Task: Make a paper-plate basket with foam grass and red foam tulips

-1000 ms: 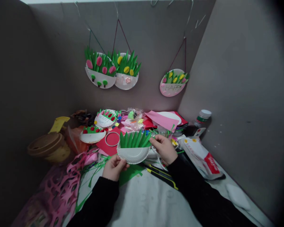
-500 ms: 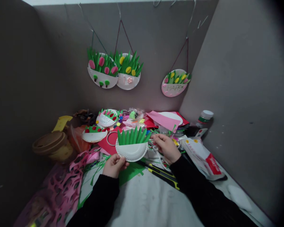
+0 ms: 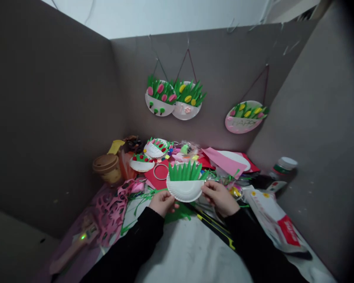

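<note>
A white paper plate basket (image 3: 185, 190) with a row of pointed green paper grass (image 3: 185, 172) is held up in front of me. My left hand (image 3: 164, 202) pinches its lower left rim between thumb and fingers. At its right edge my right hand (image 3: 220, 196) is closed, thumb and fingers gripping the rim. Below the plate lies a piece of green paper (image 3: 177, 214). A black and yellow cutter (image 3: 215, 226) rests on the table just under my right hand.
Finished plate baskets (image 3: 161, 98) hang from the back wall. Two decorated plates (image 3: 142, 163) lie behind the hands, beside red paper and a white ring (image 3: 161, 171). A brown-lidded cup (image 3: 107, 169) stands left, a white package (image 3: 273, 216) lies right. Pink cut-out felt (image 3: 113, 208) covers the left side.
My right hand has come in from beside the plate and taken hold of its right rim. The view has turned left and up, so everything appears shifted right.
</note>
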Demonstrator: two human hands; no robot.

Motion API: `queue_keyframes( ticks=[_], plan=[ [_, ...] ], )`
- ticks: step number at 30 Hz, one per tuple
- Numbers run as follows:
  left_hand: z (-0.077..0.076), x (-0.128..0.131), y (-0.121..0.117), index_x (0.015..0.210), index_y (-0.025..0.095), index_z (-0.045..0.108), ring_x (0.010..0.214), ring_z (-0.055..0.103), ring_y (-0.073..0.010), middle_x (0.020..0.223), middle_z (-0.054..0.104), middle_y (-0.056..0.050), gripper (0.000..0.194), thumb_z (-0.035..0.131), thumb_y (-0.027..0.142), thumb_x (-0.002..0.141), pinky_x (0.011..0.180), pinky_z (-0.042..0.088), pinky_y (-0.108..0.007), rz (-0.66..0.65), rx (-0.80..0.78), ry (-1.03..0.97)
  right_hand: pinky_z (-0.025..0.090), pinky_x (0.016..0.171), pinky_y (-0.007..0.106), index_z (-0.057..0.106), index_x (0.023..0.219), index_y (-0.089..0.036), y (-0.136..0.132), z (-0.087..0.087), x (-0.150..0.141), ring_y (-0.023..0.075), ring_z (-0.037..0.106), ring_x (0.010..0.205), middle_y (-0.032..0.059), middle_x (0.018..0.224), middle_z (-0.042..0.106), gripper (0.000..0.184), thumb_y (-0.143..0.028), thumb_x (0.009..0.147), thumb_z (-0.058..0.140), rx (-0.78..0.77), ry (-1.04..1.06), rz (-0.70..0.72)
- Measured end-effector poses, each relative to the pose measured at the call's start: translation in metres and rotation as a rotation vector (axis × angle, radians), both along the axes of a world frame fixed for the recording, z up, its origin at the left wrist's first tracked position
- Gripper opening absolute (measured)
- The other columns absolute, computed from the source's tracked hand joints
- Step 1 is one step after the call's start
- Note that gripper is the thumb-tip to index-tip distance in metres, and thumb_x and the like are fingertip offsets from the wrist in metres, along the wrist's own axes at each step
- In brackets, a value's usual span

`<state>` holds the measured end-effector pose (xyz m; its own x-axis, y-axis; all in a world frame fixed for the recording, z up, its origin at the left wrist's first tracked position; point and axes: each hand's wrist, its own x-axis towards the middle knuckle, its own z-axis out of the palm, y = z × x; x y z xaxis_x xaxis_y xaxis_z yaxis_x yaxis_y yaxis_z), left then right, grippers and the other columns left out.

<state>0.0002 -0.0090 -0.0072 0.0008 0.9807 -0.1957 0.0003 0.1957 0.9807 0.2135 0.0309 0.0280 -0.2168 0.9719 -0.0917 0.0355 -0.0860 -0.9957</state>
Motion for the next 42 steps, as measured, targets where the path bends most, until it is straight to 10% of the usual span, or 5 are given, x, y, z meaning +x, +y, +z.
queue_keyframes(
  ticks=[4, 10, 20, 30, 42],
  plan=[
    [0.024, -0.025, 0.013, 0.101, 0.016, 0.059, 0.081, 0.063, -0.0159, 0.092, 0.066, -0.008, 0.025, 0.049, 0.012, 0.078, 0.072, 0.049, -0.029, -0.022, 0.229, 0.794, 0.015, 0.032, 0.017, 0.044, 0.060, -0.019, 0.004, 0.011, 0.018, 0.0040, 0.031, 0.034, -0.0069, 0.045, 0.045, 0.033, -0.044, 0.061, 0.065, -0.029, 0.032, -0.066],
    [0.032, -0.043, 0.061, 0.073, 0.016, 0.064, 0.105, 0.050, -0.0250, 0.103, 0.057, -0.011, 0.013, 0.053, 0.011, 0.075, 0.091, 0.036, -0.039, 0.081, 0.244, 0.963, 0.017, 0.033, 0.016, 0.044, 0.055, -0.018, 0.004, 0.007, 0.019, 0.0038, 0.032, 0.032, -0.0083, 0.039, 0.043, 0.026, -0.034, 0.059, 0.064, -0.081, -0.173, 0.154],
    [0.043, -0.069, 0.052, 0.073, 0.017, 0.055, 0.070, 0.054, -0.0155, 0.072, 0.057, -0.003, 0.013, 0.050, 0.028, 0.077, 0.069, 0.041, -0.027, 0.233, 0.388, 0.637, 0.021, 0.030, 0.018, 0.052, 0.059, -0.016, -0.010, -0.020, -0.017, 0.0082, 0.043, 0.030, -0.0018, 0.046, 0.056, 0.017, -0.031, 0.068, 0.054, -0.115, -0.326, 0.312],
    [0.046, 0.025, -0.012, 0.073, 0.017, 0.052, 0.060, 0.050, -0.0117, 0.065, 0.057, -0.001, 0.023, 0.050, 0.038, 0.081, 0.058, 0.038, -0.022, -0.067, 0.481, 0.221, 0.046, 0.064, 0.028, 0.060, 0.095, -0.019, -0.042, 0.026, -0.026, 0.0167, 0.056, 0.074, 0.0066, 0.090, 0.059, 0.015, -0.021, 0.082, 0.051, 0.907, -0.379, -0.168],
    [0.023, 0.027, -0.022, 0.081, 0.019, 0.049, 0.059, 0.049, -0.0102, 0.077, 0.061, -0.003, 0.028, 0.049, 0.046, 0.082, 0.056, 0.039, -0.022, -0.156, 0.448, -0.057, 0.047, 0.065, 0.030, 0.064, 0.094, -0.022, -0.037, 0.040, -0.011, 0.0183, 0.056, 0.079, 0.0060, 0.087, 0.056, 0.017, -0.020, 0.083, 0.051, 0.981, -0.457, -0.214]
  ],
)
